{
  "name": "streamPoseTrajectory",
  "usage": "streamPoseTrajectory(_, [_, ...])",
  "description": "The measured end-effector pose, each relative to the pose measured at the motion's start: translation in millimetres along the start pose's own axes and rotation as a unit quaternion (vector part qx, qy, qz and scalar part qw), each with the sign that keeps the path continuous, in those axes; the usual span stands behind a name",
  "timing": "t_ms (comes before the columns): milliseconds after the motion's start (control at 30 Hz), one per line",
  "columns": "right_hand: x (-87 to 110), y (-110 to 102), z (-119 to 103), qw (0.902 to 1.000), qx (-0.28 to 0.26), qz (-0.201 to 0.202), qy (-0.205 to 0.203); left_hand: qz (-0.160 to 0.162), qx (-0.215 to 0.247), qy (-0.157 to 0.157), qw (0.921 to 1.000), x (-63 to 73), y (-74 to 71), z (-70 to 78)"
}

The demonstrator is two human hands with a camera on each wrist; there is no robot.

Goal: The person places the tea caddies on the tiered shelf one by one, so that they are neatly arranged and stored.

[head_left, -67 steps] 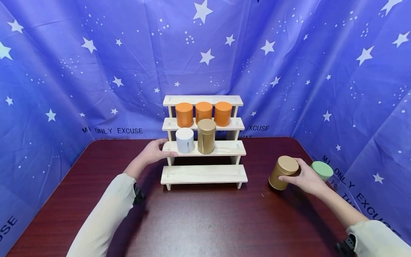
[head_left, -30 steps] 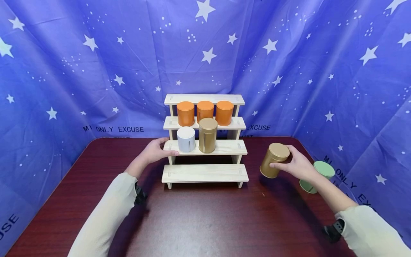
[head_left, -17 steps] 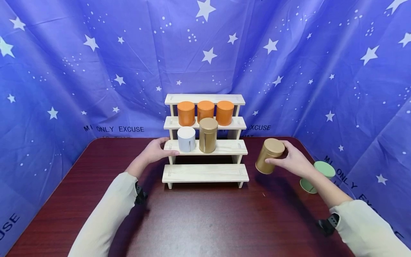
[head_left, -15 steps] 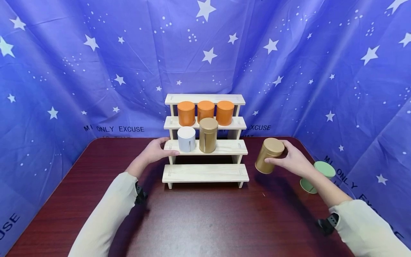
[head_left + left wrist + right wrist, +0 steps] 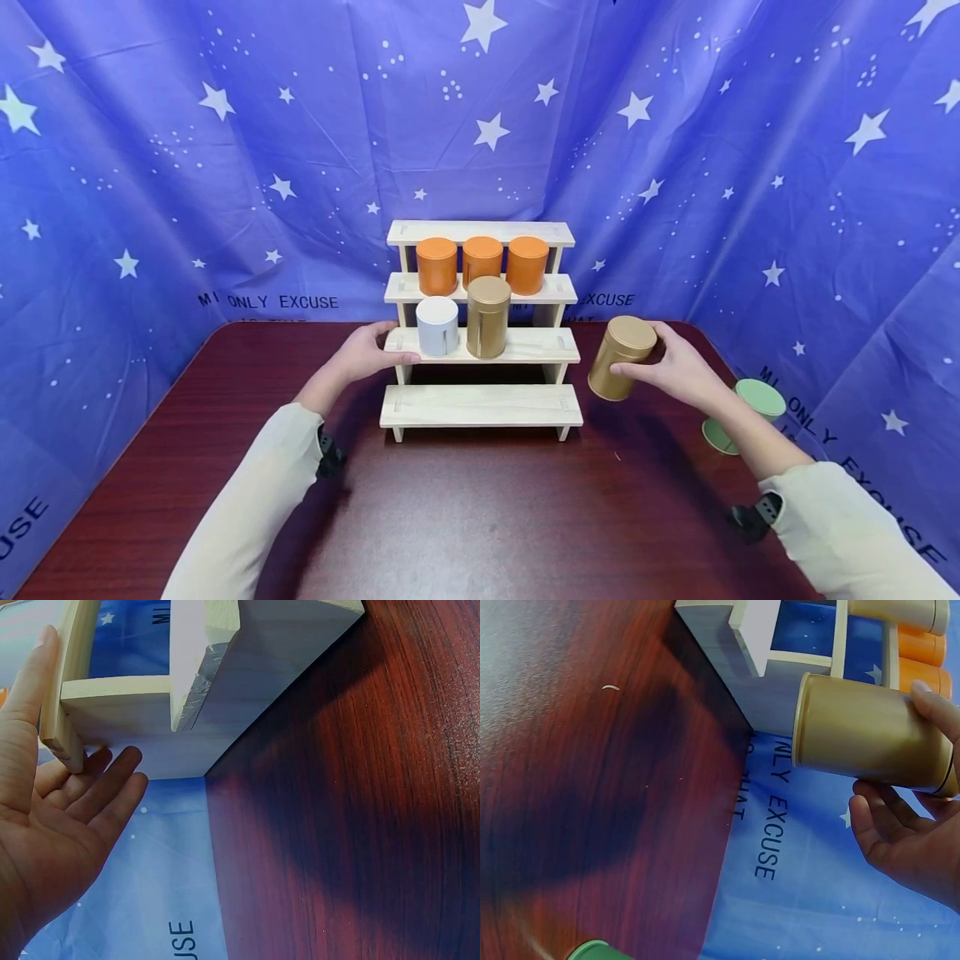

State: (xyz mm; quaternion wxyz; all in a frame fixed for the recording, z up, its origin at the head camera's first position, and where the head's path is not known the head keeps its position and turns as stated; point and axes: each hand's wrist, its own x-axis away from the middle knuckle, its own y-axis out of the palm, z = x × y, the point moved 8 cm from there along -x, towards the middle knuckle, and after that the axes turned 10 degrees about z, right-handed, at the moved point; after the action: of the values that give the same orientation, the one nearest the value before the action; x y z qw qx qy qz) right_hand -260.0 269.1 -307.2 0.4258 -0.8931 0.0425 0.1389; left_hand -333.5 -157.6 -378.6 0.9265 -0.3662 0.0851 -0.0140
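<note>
My right hand (image 5: 688, 368) grips a tall gold tin (image 5: 613, 367) by its upper part, thumb at the near side. The tin is tilted and held above the table, just right of the stepped wooden display shelf (image 5: 480, 403). In the right wrist view the tin (image 5: 862, 731) lies between thumb and fingers. My left hand (image 5: 362, 353) holds the left end of the shelf's second step from the bottom. The left wrist view has the thumb along the board (image 5: 64, 682) and the other fingers beyond its end. On that step stand a white tin (image 5: 437, 327) and another gold tin (image 5: 487, 321).
Three orange tins (image 5: 482, 260) stand in a row on the step above. A green tin (image 5: 759, 398) is on the right of the dark red table (image 5: 480, 508), partly behind the right forearm. Starry blue cloth (image 5: 322, 133) surrounds the table.
The right hand has lifted the gold tin off the table and carried it up and left, toward the shelf. More of the green tin shows. My left hand stays on the shelf.
</note>
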Motion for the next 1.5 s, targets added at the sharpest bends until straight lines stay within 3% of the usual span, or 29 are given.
streamPoseTrajectory(567, [-10.5, -7, -19, 0.9998, -0.021, -0.001, 0.002, 0.002, -0.004, 0.001, 1.0, 0.0, 0.5, 0.4])
streamPoseTrajectory(1233, [-23.9, 2, -36, 0.9988, -0.049, -0.001, -0.007, -0.004, 0.002, -0.007, 1.0, -0.5, 1.7, -2.9])
streamPoseTrajectory(1500, [-28.8, 4, -42, 0.9984, -0.056, -0.003, -0.006, 0.001, 0.008, 0.006, 0.9999, -1.3, 2.2, -1.4])
